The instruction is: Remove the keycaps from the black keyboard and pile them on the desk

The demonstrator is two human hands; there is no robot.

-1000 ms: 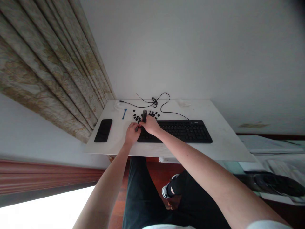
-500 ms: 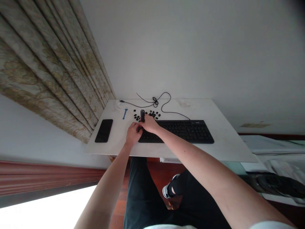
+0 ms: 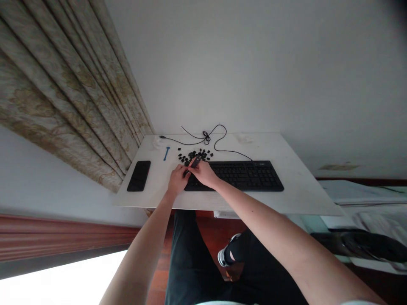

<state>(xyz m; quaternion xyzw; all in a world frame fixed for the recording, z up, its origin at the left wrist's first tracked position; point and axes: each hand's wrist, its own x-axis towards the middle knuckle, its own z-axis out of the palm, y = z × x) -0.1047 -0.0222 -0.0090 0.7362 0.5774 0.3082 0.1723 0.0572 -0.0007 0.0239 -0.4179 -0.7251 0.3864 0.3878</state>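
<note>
A black keyboard [image 3: 241, 176] lies along the front of the white table. My right hand [image 3: 205, 173] is over its left part, fingers closed round a short dark tool [image 3: 196, 162] that slants up and away to the right. The tool's exact kind is too small to make out. My left hand [image 3: 178, 178] rests at the keyboard's left end, its bent fingertips close to my right fingers. Whatever those fingertips may grip is hidden. Just behind both hands, several loose black keycaps [image 3: 203, 153] are scattered on the table.
A blue double-ended tool [image 3: 166, 153] and a black phone [image 3: 139, 176] lie to the left on the white table [image 3: 302, 190]. The keyboard's tied cable [image 3: 206, 137] runs along the back near the wall. A patterned curtain [image 3: 95, 84] hangs at the left.
The dark tool in my right hand has tipped from nearly upright to a slant towards the right. My right wrist has turned slightly, while my left hand has stayed at the keyboard's left end.
</note>
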